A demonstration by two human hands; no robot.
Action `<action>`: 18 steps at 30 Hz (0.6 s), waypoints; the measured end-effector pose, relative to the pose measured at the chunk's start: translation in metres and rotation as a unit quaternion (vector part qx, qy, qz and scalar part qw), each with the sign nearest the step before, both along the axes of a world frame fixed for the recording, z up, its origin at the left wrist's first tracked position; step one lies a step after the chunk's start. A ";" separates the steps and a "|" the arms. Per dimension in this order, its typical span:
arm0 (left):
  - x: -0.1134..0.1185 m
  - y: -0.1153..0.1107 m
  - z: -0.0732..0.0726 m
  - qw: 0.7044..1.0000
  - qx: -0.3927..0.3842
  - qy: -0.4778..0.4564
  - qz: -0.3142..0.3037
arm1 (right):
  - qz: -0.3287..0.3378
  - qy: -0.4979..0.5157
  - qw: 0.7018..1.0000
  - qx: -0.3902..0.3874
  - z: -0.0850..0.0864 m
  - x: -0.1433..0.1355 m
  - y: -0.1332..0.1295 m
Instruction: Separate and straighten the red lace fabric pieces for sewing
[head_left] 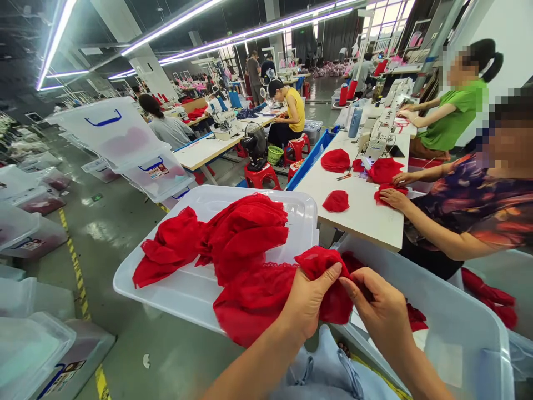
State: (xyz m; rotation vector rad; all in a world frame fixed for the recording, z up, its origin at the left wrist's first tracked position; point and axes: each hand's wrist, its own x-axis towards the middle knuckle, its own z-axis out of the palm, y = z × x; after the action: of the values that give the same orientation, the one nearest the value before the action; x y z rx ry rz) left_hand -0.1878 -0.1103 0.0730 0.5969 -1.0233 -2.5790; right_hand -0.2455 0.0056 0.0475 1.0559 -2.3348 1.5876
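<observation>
Between my two hands is a piece of red lace fabric [337, 303], gathered up in front of my lap. My left hand [308, 300] grips it with the thumb pressed on top. Thumb and fingers of my right hand [377, 303] pinch its right edge. Just left of my hands, several more red fabric pieces [245, 233] lie bunched on a white plastic lid [166, 294]. One crumpled red piece [172, 244] rests at the lid's left side. Below my right hand stands a clear plastic bin [470, 311] with some red fabric in it.
A white sewing table [308, 194] with a sewing machine [377, 139] and red pieces is ahead right. A co-worker's hands [393, 197] hold red fabric there. Stacked clear boxes [137, 161] stand ahead left, more boxes [29, 233] at the far left. A fan [254, 144] sits on a red stool.
</observation>
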 end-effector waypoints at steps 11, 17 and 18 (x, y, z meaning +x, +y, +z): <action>0.001 -0.040 0.003 0.998 -0.004 -0.057 0.003 | 0.114 -0.158 0.978 -0.070 -0.005 0.001 0.017; -0.011 -0.041 -0.006 0.997 0.001 -0.061 0.038 | 0.234 -0.081 0.969 -0.018 0.006 0.017 0.015; -0.015 -0.041 -0.008 0.997 0.007 -0.066 0.042 | 0.255 -0.052 0.965 0.003 0.010 0.023 0.015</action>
State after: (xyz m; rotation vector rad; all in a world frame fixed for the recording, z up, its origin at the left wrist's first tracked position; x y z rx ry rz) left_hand -0.2024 -0.1509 0.0645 0.8069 -0.9983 -2.5027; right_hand -0.2228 0.0201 0.0573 1.7216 -2.2458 1.8313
